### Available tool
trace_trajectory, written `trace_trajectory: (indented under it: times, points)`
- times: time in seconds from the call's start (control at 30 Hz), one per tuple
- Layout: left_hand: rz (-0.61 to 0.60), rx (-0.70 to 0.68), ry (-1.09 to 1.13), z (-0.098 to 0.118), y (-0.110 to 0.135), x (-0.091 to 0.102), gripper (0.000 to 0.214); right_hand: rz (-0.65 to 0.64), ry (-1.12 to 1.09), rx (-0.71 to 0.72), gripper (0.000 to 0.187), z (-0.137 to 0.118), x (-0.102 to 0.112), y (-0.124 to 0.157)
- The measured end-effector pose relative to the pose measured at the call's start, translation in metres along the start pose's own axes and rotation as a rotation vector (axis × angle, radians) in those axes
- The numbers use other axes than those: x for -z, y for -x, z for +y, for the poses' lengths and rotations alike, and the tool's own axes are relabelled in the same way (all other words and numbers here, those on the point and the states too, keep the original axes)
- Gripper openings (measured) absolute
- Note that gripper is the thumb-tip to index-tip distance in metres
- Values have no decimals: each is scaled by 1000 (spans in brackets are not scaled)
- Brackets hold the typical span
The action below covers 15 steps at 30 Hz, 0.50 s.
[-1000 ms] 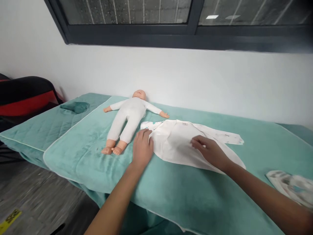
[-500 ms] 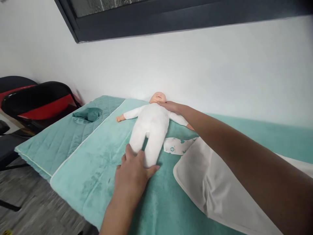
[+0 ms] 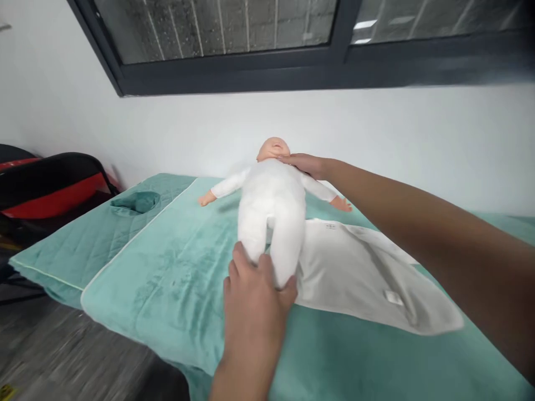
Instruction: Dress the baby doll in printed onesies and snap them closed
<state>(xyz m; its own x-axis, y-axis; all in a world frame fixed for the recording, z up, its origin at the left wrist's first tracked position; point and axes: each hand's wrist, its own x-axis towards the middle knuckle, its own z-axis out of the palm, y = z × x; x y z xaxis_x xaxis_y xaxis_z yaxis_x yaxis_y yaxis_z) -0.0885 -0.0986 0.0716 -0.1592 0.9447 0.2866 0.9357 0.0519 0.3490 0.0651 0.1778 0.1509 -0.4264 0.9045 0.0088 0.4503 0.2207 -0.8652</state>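
A baby doll (image 3: 271,200) in a white bodysuit is held above the teal towel (image 3: 167,267), face up, head toward the wall. My left hand (image 3: 257,292) grips its lower legs, hiding the feet. My right hand (image 3: 307,164) is cupped at the doll's neck and shoulder, just under the head. A white baby garment (image 3: 359,273) lies spread flat on the towel to the right, and the doll's legs overlap its left edge.
A quilted teal mat (image 3: 83,228) with a round opening (image 3: 136,201) covers the table's left part. A black and red chair (image 3: 50,186) stands at the left. The white wall and a dark window frame (image 3: 292,61) rise behind the table.
Both hands left the garment, took the doll by its legs and neck, and have lifted it rightward so that its legs now overlap the garment's left edge.
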Motion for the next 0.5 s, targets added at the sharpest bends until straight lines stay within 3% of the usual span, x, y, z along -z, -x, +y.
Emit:
trace_trajectory:
  times: [0.1, 0.23, 0.37, 0.5]
  points:
    - [5, -67, 96, 43, 41, -23, 31, -34, -89, -95, 49, 22, 37, 65]
    - [-93, -145, 154, 87, 87, -51, 30, 36, -80, -112, 49, 73, 69, 138]
    - [-200, -108, 111, 118, 111, -72, 32, 79, -14, -80, 52, 112, 70, 176]
    - [-268, -43, 72, 128, 119, -79, 35, 162, 144, -89, 61, 127, 59, 183]
